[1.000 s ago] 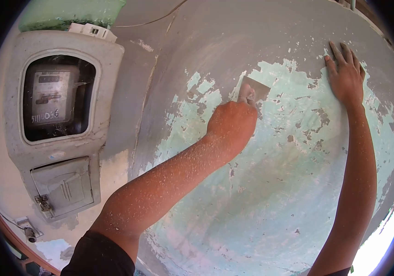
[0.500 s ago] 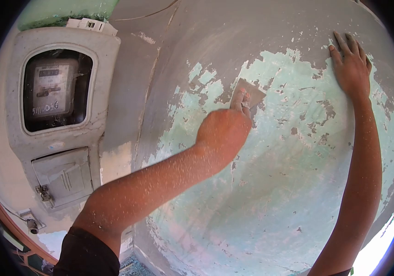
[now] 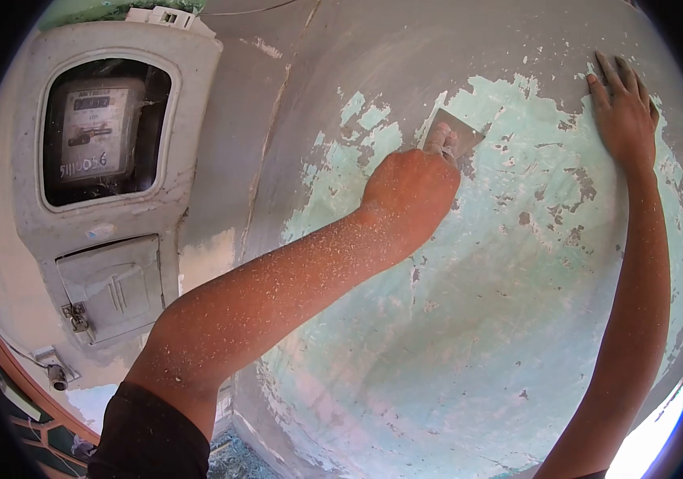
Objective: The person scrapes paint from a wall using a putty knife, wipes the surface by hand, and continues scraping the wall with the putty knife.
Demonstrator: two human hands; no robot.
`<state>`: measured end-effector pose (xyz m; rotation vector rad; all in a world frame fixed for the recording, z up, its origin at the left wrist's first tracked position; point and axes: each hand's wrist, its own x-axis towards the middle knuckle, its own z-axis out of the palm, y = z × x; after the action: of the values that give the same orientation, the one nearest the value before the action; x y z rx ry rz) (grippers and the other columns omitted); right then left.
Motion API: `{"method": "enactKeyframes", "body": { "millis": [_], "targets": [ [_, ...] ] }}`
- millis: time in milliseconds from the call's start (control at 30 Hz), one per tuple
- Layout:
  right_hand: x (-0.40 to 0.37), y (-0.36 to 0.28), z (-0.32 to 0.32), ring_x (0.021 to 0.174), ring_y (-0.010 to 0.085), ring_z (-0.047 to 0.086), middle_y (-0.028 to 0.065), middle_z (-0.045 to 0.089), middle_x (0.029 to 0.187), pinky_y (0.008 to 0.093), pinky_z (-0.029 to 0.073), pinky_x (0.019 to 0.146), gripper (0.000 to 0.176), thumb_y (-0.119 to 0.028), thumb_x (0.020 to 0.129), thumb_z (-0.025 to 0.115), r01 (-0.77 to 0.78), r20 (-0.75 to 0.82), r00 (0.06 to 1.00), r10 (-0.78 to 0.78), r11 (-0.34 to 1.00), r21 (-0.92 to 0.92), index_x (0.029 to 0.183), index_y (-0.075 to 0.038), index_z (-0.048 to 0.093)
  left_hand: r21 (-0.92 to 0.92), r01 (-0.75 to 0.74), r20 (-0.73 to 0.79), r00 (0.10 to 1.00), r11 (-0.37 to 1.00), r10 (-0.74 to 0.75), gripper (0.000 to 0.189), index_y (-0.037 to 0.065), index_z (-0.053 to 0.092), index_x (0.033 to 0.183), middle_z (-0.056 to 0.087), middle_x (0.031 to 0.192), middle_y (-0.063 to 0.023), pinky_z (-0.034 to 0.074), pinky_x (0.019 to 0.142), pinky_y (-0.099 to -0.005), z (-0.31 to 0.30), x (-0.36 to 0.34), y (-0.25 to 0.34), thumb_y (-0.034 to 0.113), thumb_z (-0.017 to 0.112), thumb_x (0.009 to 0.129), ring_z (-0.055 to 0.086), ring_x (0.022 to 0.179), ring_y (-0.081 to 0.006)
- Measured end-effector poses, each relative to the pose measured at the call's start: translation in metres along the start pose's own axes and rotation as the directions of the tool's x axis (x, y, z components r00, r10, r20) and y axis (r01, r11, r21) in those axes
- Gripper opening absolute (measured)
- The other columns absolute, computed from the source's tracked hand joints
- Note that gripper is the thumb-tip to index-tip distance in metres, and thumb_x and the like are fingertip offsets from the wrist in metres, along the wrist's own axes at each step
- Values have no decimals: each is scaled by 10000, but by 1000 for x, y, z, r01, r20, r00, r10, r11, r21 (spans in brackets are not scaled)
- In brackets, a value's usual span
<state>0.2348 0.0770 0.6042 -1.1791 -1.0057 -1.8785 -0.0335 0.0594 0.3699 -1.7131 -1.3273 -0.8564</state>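
Note:
My left hand [image 3: 413, 191] is closed around a flat metal scraper [image 3: 463, 142], its fingers lying along the back of the blade. The blade rests against the wall [image 3: 437, 359], on the upper part of a pale green painted patch, close to where grey surface begins. Further right, my right hand [image 3: 627, 120] lies with fingers spread on the wall, by the patch's ragged upper edge. It holds nothing. Small pale flakes are scattered over my left forearm [image 3: 277, 295]. The scraper's handle is hidden in my left hand.
On the left is a grey electricity meter box [image 3: 190, 120] with a dark window and a small latched door [image 3: 114, 287] below. A pipe fitting [image 3: 57, 377] sticks out at lower left. Flakes litter the ground [image 3: 237, 461] at the wall's foot. A crack runs down the wall's left part.
The view has shifted, so the wall and meter box appear higher and slightly further right. My left hand has slid the scraper a little upward on the wall. My right hand stays in place.

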Motion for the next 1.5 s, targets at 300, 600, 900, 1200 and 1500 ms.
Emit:
{"method": "enactKeyframes", "body": {
  "millis": [300, 600, 900, 1200, 1500],
  "targets": [
    [0, -1, 0, 1583, 283, 374, 25, 443, 1698, 575, 252, 1299, 542, -559, 1102, 460, -6, -11, 1000, 6, 1000, -3, 1615, -385, 495, -35, -5, 69, 998, 999, 8, 614, -112, 513, 1516, 462, 1615, -308, 661, 717, -355, -15, 13, 1, -6, 661, 930, 788, 867, -271],
    [-2, 2, 1, 1581, 287, 376, 25, 444, 1697, 561, 269, 1292, 540, -546, 1102, 465, 5, -23, 1000, -5, 1000, 8, 1618, -387, 489, 0, -42, -5, 999, 999, 42, 571, -120, 510, 1512, 536, 1561, -284, 666, 697, -379, -6, 17, -6, -9, 660, 972, 781, 841, -288],
    [-2, -2, -3, 1587, 283, 372, 17, 436, 1703, 568, 263, 1297, 545, -556, 1102, 450, -17, 8, 1000, 17, 1000, -11, 1622, -395, 481, 71, -67, -10, 998, 995, 68, 642, -101, 477, 1551, 465, 1639, -250, 660, 667, -351, -4, 8, -9, -13, 674, 947, 780, 799, -270],
    [-2, -2, -1, 1589, 274, 368, 9, 433, 1705, 575, 256, 1299, 544, -572, 1102, 446, -4, 12, 1000, 5, 1000, -9, 1616, -400, 490, 62, -28, 13, 1000, 998, 28, 644, -114, 457, 1554, 470, 1632, -261, 669, 688, -364, 5, -3, -2, 5, 659, 954, 788, 797, -289],
    [-1, 1, -4, 1585, 279, 372, 16, 442, 1697, 572, 261, 1295, 547, -554, 1098, 469, -1, 9, 1000, 0, 1000, 23, 1615, -377, 498, -170, 19, -110, 993, 985, -38, 507, -119, 521, 1476, 674, 1308, -300, 670, 753, -416, 0, 15, -4, -50, 591, 978, 787, 892, -353]
  ]
}}
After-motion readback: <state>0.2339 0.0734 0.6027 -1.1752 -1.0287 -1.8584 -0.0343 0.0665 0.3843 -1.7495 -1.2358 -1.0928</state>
